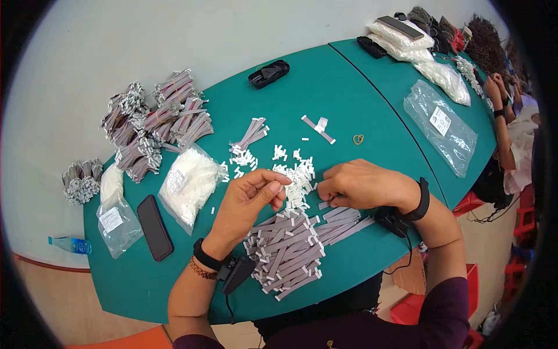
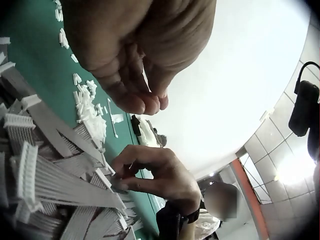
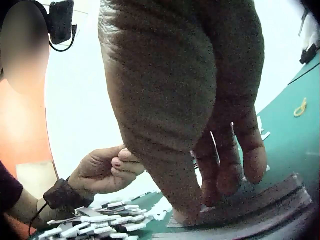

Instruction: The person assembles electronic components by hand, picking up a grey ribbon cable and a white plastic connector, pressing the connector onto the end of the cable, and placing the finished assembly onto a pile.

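Observation:
My left hand (image 1: 247,195) is raised beside the loose pile of small white connector pieces (image 1: 299,183), thumb and fingertips pinched together. A small white connector piece shows at those fingertips in the head view; the fingers mostly hide it. My right hand (image 1: 363,185) bends down over the table, its thumb and fingers at the end of a flat grey ribbon cable (image 3: 250,207). Below it, more ribbon cables (image 1: 346,227) lie side by side. Between the forearms is a heap of grey ribbon cables with white connector ends (image 1: 285,253).
Bundled cables (image 1: 157,119) are stacked at the back left. Near them lie a bag of white pieces (image 1: 189,180), a partly filled bag (image 1: 119,224) and a phone (image 1: 155,227). Yellow rubber bands (image 1: 358,139), a black case (image 1: 268,74) and a clear bag (image 1: 443,125) lie farther off.

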Demonstrator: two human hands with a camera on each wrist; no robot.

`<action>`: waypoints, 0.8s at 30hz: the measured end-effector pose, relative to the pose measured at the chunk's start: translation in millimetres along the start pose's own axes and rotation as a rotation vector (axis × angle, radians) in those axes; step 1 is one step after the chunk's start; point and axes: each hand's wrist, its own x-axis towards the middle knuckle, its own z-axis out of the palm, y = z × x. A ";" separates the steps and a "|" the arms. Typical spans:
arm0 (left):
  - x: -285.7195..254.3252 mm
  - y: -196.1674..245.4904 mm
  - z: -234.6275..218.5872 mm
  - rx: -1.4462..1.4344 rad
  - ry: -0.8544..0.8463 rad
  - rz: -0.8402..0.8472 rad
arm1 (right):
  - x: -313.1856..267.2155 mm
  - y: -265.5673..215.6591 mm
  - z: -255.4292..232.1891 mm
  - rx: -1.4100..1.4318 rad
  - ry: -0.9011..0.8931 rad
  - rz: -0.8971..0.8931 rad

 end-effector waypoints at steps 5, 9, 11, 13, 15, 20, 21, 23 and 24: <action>-0.3 1.2 1.7 -0.005 -0.019 -0.011 | 2.4 3.3 5.3 -0.054 0.014 -0.016; 0.0 0.4 2.1 -0.008 -0.029 -0.004 | 1.8 3.6 3.9 -0.062 0.007 -0.055; -0.4 -2.0 0.6 -0.003 -0.034 -0.004 | 2.5 5.5 2.4 0.041 0.114 -0.142; -1.1 -1.4 3.7 0.033 -0.002 -0.028 | 2.7 1.3 -4.2 0.177 0.131 -0.098; -1.4 -1.5 6.3 0.065 0.013 -0.044 | 2.0 -12.0 -17.8 0.344 0.061 0.074; -5.4 1.3 15.2 0.097 0.034 -0.077 | 7.3 -13.8 -3.5 0.873 0.186 0.063; -6.0 -0.3 17.8 0.082 0.046 -0.062 | 8.8 -15.1 -0.3 0.948 0.198 0.056; -6.9 -3.5 22.1 0.048 0.070 -0.031 | 10.9 -16.8 7.7 0.973 0.223 0.033; -7.7 -3.4 21.8 0.043 0.075 -0.019 | 11.3 -17.6 10.3 0.985 0.236 0.023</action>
